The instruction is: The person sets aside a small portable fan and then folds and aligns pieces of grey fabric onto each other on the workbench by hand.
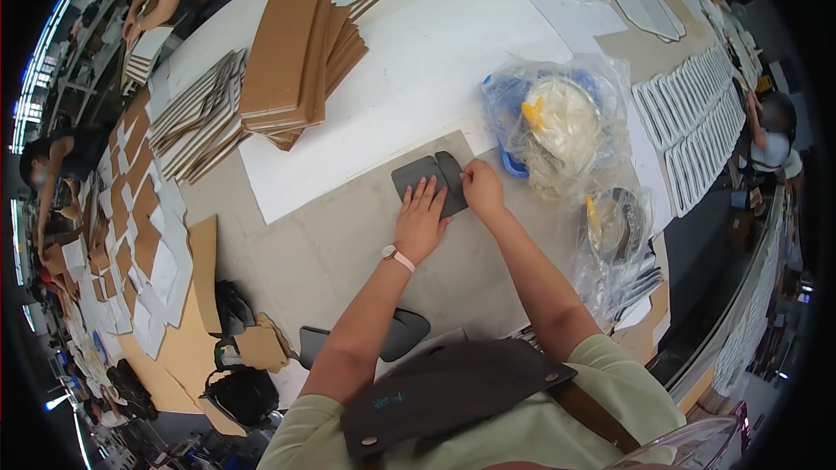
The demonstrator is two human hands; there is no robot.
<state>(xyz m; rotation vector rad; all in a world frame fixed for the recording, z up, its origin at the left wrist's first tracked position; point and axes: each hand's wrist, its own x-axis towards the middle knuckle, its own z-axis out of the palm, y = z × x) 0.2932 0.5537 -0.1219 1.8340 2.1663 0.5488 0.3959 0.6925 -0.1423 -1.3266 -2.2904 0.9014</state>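
Note:
A dark grey leather-like panel [409, 177] lies on the work surface in front of me, with a narrower flap [448, 167] along its right side. My left hand [421, 219] rests flat on the panel, fingers stretched out over its lower part. At the flap's right edge, my right hand [482, 189] has its fingers closed in a pinch on it. Another dark grey piece [406, 334] lies close to my body, partly hidden under my left forearm.
Stacked brown boards [283, 57] stand at the back left beside layered strips [198, 113]. A plastic-covered blue tray [511, 157] sits right of my hands, with a clear bag [623, 218] nearer me. Rows of white pieces [688, 122] lie far right. Other people work around the table.

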